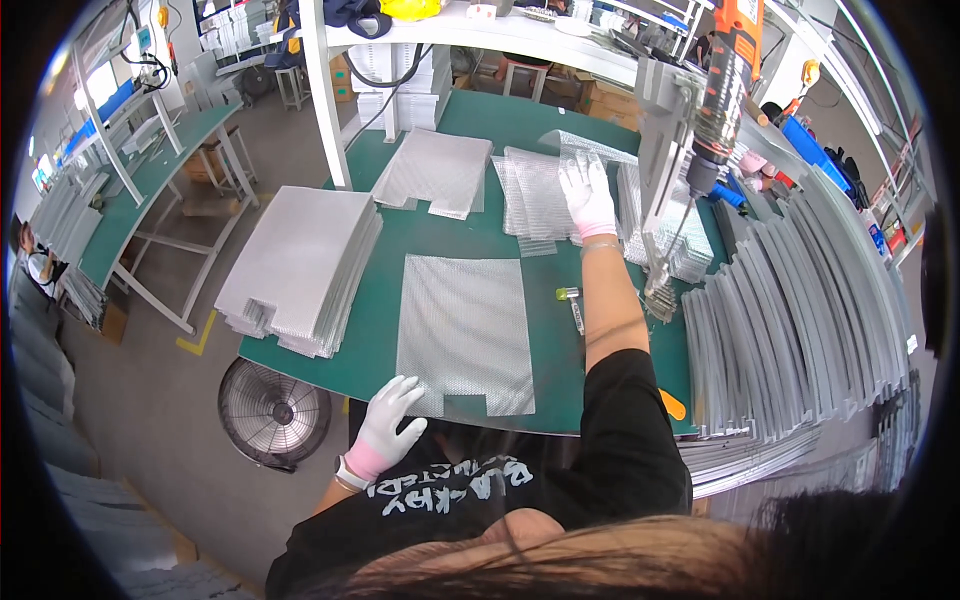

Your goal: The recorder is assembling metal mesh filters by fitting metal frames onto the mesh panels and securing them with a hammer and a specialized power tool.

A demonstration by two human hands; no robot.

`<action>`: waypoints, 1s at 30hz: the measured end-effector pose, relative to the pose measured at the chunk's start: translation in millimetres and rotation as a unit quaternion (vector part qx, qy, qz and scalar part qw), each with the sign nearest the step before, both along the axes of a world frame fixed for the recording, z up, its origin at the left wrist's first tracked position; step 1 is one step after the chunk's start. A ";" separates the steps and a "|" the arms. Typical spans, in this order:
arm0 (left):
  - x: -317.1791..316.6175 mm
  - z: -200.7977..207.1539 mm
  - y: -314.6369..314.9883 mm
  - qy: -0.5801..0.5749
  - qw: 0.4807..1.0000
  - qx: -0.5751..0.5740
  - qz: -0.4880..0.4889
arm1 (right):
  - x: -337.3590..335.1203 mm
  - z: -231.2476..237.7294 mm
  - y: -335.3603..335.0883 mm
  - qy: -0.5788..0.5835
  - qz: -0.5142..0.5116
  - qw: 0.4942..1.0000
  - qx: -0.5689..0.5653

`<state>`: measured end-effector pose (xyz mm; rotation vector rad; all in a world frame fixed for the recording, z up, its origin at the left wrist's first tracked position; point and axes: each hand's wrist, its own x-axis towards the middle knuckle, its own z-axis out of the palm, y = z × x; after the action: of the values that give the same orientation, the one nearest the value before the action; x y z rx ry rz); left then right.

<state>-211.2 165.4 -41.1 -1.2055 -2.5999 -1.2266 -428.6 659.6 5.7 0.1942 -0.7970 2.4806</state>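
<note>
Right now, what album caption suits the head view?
At a green table: right gloved hand at mesh sheets, left gloved hand by a nearer sheet.

Black shirt (632, 425) — white lettering (460, 484), orange drill (728, 85) — dark print (748, 10).

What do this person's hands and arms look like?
The left hand and right hand wear thin white gloves that look pink toward the cuffs. There's a pale band on the left wrist and a thin bracelet on the right. The right sleeve is short and black.
</note>
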 end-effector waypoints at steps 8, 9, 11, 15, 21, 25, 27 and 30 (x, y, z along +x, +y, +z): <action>-13.6 0.5 16.8 -0.181 0.968 0.146 -0.096 | 125.2 39.7 -103.9 -0.036 -0.094 0.896 0.432; -15.8 6.6 24.1 -0.311 0.912 0.235 -0.131 | 142.5 20.6 -123.1 -0.040 0.050 0.974 0.216; -19.3 20.8 58.6 -0.336 0.863 0.348 -0.145 | 179.1 -9.4 -151.4 -0.069 0.260 0.951 0.153; -12.7 49.9 98.2 -0.373 0.755 0.534 -0.071 | 240.9 -2.2 -210.5 -0.180 0.223 0.843 0.454; -4.0 35.8 83.2 -0.298 0.838 0.457 0.005 | 287.0 -12.7 -233.2 -0.193 0.066 0.885 0.419; -9.7 34.6 56.9 -0.274 0.815 0.510 -0.016 | 304.0 -42.6 -205.0 -0.269 -0.019 0.931 0.247; -14.3 36.6 32.6 -0.323 0.816 0.476 -0.050 | 295.6 -44.3 -175.6 -0.265 0.007 0.964 -0.021; -16.1 46.5 10.6 -0.377 0.827 0.410 -0.079 | 302.9 -1.8 -152.4 -0.128 0.198 0.972 0.009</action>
<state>-227.2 176.0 5.5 -0.8244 -1.7840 -2.8934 -125.7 507.2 4.0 0.0395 -0.9635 2.9181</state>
